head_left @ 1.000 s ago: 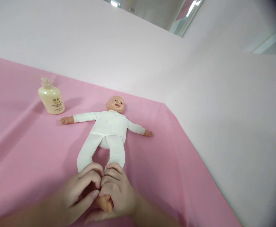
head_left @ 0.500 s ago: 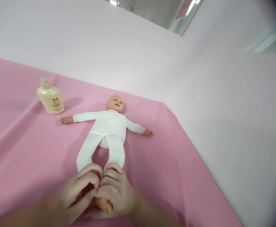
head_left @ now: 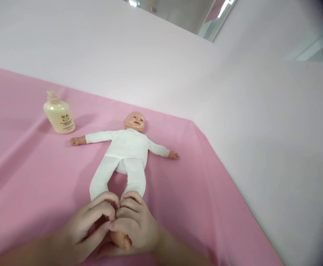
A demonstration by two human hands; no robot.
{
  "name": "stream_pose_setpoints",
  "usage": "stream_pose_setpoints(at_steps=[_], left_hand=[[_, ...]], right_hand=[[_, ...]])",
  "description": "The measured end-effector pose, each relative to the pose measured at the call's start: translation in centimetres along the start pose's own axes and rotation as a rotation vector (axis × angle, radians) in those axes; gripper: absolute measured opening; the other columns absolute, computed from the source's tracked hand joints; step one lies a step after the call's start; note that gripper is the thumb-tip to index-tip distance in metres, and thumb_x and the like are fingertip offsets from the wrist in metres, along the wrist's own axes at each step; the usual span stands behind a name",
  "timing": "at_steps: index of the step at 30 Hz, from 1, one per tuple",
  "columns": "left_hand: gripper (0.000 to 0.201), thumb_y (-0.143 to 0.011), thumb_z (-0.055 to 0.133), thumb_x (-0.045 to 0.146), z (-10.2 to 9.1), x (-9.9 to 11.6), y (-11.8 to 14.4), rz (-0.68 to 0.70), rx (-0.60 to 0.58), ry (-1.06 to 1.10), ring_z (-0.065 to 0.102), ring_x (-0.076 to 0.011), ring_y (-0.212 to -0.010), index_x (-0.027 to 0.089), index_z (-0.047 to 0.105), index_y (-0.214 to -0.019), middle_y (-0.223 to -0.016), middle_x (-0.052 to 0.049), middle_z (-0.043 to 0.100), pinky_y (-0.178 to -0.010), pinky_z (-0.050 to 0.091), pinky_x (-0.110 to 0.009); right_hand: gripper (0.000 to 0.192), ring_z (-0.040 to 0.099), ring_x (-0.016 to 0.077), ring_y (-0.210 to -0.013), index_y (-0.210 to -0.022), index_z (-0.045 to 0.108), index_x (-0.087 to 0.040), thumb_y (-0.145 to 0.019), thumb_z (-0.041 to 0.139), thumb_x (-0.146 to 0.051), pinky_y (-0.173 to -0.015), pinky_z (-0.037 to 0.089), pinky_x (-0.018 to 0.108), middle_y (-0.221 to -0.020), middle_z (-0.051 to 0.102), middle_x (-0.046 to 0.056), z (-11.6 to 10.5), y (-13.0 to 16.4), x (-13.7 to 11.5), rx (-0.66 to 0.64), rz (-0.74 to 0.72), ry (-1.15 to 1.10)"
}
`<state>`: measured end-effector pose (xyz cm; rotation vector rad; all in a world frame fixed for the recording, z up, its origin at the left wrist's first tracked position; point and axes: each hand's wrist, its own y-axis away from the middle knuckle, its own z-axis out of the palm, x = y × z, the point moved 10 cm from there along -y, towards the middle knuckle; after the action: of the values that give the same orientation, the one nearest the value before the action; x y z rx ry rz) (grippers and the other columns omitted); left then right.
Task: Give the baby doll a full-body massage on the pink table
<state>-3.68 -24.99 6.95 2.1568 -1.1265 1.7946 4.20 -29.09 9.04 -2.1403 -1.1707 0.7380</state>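
White-clad doll lies face-up on pink cloth, long axis running away from me, leg end nearest. My right hand, nearer the visible foot, curls round it; left hand touches the right, fingers bent, pinching what I can't tell.

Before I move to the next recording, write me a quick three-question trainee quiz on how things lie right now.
1. Which of the person's hands is wrapped around the doll's foot? A: left. B: right. C: neither.
2. Fill the gap: in the picture, the pump bottle stands to the ____ of the doll.
3. True or false: the doll lies face down on the pink cloth.

Key: 1. B, the right hand. 2. Left. 3. False; it lies face up.
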Motion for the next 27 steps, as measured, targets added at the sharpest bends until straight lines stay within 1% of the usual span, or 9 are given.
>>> stream_pose_setpoints(at_steps=[2,3,6,8,12,16,19,23,27], left_hand=[[0.024,-0.099,0.038,0.023,0.1,0.0,0.0,-0.004,-0.011,0.004,0.058,-0.0157,-0.090,0.020,0.056,-0.082,-0.094,-0.006,0.059,-0.083,0.050,-0.025],[0.024,-0.099,0.038,0.023,0.1,0.0,0.0,-0.006,-0.014,0.004,0.058,-0.0158,-0.091,0.020,0.056,-0.082,-0.093,-0.006,0.059,-0.083,0.050,-0.025],[0.025,-0.099,0.039,0.025,0.0,-0.1,0.1,-0.017,-0.015,-0.002,0.057,-0.0164,-0.091,0.020,0.056,-0.081,-0.093,-0.007,0.060,-0.084,0.050,-0.026],[0.025,-0.099,0.040,0.026,0.0,-0.2,0.1,-0.022,-0.011,-0.004,0.057,-0.0168,-0.091,0.020,0.057,-0.081,-0.093,-0.007,0.060,-0.085,0.051,-0.026],[0.027,-0.100,0.038,0.027,0.2,-0.2,0.2,-0.010,-0.019,0.022,0.056,-0.0172,-0.093,0.020,0.058,-0.083,-0.093,-0.008,0.059,-0.085,0.050,-0.026],[0.027,-0.101,0.036,0.026,0.5,-0.1,0.2,0.016,-0.040,0.048,0.056,-0.0173,-0.093,0.020,0.058,-0.086,-0.093,-0.008,0.060,-0.085,0.050,-0.027],[0.026,-0.100,0.036,0.024,0.3,-0.1,0.2,0.028,-0.034,0.035,0.056,-0.0172,-0.094,0.020,0.057,-0.086,-0.094,-0.007,0.059,-0.086,0.049,-0.026],[0.024,-0.100,0.036,0.024,0.1,0.0,0.1,0.039,-0.027,0.021,0.057,-0.0162,-0.093,0.021,0.055,-0.086,-0.095,-0.006,0.058,-0.086,0.049,-0.026],[0.023,-0.101,0.036,0.025,-0.1,0.0,0.1,0.038,-0.017,0.026,0.057,-0.0152,-0.089,0.021,0.054,-0.086,-0.095,-0.006,0.058,-0.083,0.049,-0.025]], right_hand=[[0.041,0.058,0.0117,-0.079,-0.106,0.052,-0.022,-0.079,0.069,-0.048,-0.097,0.044,0.034,-0.075,0.062,-0.005,-0.3,-0.1,-0.1,0.030,-0.011,-0.001],[0.040,0.058,0.0116,-0.079,-0.106,0.052,-0.023,-0.080,0.069,-0.047,-0.097,0.044,0.033,-0.074,0.062,-0.006,-0.3,-0.1,-0.1,0.022,-0.014,0.007],[0.036,0.057,0.0119,-0.080,-0.106,0.053,-0.025,-0.080,0.070,-0.042,-0.097,0.044,0.033,-0.072,0.060,-0.006,0.7,0.0,-0.1,-0.068,-0.011,0.046],[0.033,0.057,0.0117,-0.081,-0.106,0.054,-0.025,-0.080,0.069,-0.037,-0.096,0.044,0.032,-0.071,0.059,-0.007,1.0,0.2,0.0,-0.089,-0.009,0.063],[0.028,0.057,0.0114,-0.076,-0.104,0.054,-0.025,-0.078,0.065,-0.030,-0.093,0.045,0.033,-0.070,0.058,-0.007,0.2,0.0,-0.2,0.006,0.000,0.055],[0.025,0.057,0.0104,-0.070,-0.102,0.054,-0.025,-0.078,0.060,-0.025,-0.088,0.046,0.032,-0.068,0.059,-0.008,-0.4,-0.6,-0.3,0.059,0.017,0.042],[0.025,0.057,0.0105,-0.071,-0.105,0.053,-0.024,-0.080,0.061,-0.025,-0.087,0.047,0.030,-0.069,0.059,-0.007,-1.1,-1.1,-0.6,0.096,-0.003,0.041],[0.021,0.055,0.0113,-0.074,-0.105,0.055,-0.020,-0.084,0.058,-0.018,-0.088,0.047,0.030,-0.070,0.058,-0.005,-1.2,-1.3,-1.0,0.083,-0.058,0.072],[0.021,0.053,0.0112,-0.075,-0.105,0.058,-0.024,-0.088,0.055,-0.012,-0.086,0.047,0.030,-0.072,0.056,-0.005,-0.2,-0.7,-0.8,0.024,-0.065,0.132]])
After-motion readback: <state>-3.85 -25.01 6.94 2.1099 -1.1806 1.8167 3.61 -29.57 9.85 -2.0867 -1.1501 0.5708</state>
